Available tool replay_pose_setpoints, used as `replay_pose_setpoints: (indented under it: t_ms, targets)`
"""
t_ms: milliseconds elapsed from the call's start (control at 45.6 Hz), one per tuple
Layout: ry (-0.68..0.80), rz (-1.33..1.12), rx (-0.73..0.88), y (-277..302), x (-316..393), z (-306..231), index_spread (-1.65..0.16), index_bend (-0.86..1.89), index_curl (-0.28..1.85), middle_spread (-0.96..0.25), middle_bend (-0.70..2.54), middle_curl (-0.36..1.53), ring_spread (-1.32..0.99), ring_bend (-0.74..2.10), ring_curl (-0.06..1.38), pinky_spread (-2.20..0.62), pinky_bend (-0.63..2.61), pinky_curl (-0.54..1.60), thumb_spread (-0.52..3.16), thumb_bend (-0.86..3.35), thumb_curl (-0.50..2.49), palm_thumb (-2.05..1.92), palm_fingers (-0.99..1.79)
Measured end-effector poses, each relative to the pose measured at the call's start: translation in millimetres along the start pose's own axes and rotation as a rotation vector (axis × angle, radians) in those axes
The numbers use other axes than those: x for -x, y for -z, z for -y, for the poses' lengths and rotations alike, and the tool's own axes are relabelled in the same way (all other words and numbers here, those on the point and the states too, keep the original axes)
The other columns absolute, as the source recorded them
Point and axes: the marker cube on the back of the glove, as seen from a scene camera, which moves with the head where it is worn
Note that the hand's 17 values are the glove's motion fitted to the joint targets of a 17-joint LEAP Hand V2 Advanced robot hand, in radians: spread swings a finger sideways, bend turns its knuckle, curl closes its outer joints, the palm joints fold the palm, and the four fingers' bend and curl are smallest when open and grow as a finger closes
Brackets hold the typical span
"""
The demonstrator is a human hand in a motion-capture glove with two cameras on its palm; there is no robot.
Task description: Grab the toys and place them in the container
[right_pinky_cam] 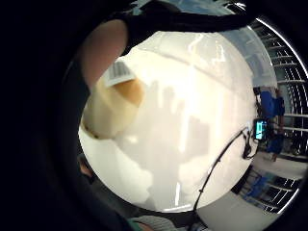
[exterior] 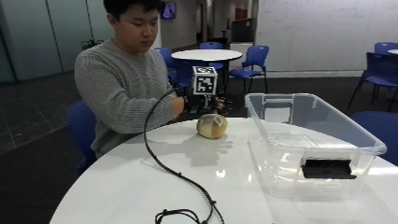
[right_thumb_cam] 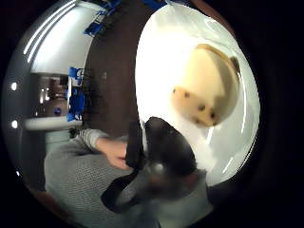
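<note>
The toy (exterior: 212,126), a rounded tan and cream plush with a small white label on it, sits on the white round surface (exterior: 124,186) just beside the clear plastic container (exterior: 311,154), on the side nearer the person. It is not in the container yet, and no other toy shows in these views.

The gloved right hand, the grip (exterior: 202,102), hangs directly above and slightly behind the toy. In the outside view it is close over the toy, but whether any finger touches the plush cannot be told. Its shadow on the surface shows the fingers spread and straight, and one bare fingertip (right_pinky_cam: 103,50) reaches out beside the toy without curling round it, so the grip reads as open and holding nothing. Both palm views show the toy large and near the palm (near is not the same as held).

The step in hand looks like the approach to the first pickup. To do it well, the hand should probably settle straight down so the palm centres over the toy's rounded top, then close fingers and thumb round its widest part, since a soft round body may roll away if pressed on one side only. After that, the lift has to clear the container's rim (exterior: 249,100) before the toy is let go inside.
</note>
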Motion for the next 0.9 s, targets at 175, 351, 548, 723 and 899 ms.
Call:
replay_pose_setpoints:
  t_ms: [175,351,548,723,899]
  targets:
    - [-0.03,-0.006,0.058,-24,-1,17,-0.37,0.15,0.28,-0.16,0.14,0.21,-0.12,0.2,0.19,0.03,0.67,0.31,1.32,-0.02,0.15,-0.01,-0.09]
    - [-0.031,-0.017,0.142,-80,-3,22,-0.37,0.14,0.28,-0.15,0.09,0.19,-0.12,0.19,0.21,0.04,0.88,0.37,1.31,0.0,0.2,0.04,-0.06]
    - [-0.096,-0.173,0.112,-85,-16,25,-0.4,0.17,0.28,-0.14,0.11,0.17,-0.11,0.34,0.26,0.03,1.11,0.43,1.25,0.0,0.26,0.11,0.03]
    - [-0.027,-0.058,0.044,-83,-4,29,-0.42,0.22,0.31,-0.14,0.21,0.19,-0.19,0.51,0.29,-0.04,1.05,0.39,1.29,0.04,0.32,0.23,0.27]
    - [-0.071,0.058,-0.099,-62,-13,32,-0.42,0.31,0.35,-0.23,0.41,0.28,-0.38,0.77,0.39,-0.29,0.99,0.37,1.18,0.18,0.48,0.55,0.84]
